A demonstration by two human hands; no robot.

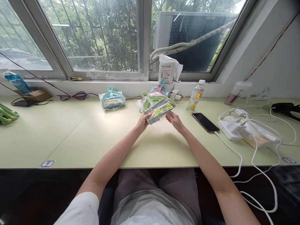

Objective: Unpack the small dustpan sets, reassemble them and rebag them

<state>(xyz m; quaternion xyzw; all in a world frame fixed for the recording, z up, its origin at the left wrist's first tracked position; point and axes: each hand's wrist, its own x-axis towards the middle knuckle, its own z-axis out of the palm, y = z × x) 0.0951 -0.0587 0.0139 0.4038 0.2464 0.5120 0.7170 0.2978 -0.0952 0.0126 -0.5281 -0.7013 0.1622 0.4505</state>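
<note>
A green mini dustpan and brush set [158, 108] in a clear bag hangs tilted above the table, held between both hands. Its label and grey bristles face me. My left hand [142, 122] is closed on its lower left corner. At the lower right edge, my right hand [174, 120] grips the bag, with some fingers hidden behind it. Just behind stand other wrapped sets, one with a pink handle [159, 88], partly covered by the green one. A teal wrapped dustpan set [113, 99] lies apart to the left.
On the right are a drink bottle [196, 95], a phone [205, 122] on a white cable and a power strip [232, 128] with tangled cords. A white package [169, 69] stands on the sill. Left, a blue bottle [17, 82] leans in a cardboard box [38, 94]; green items [8, 114] lie nearby.
</note>
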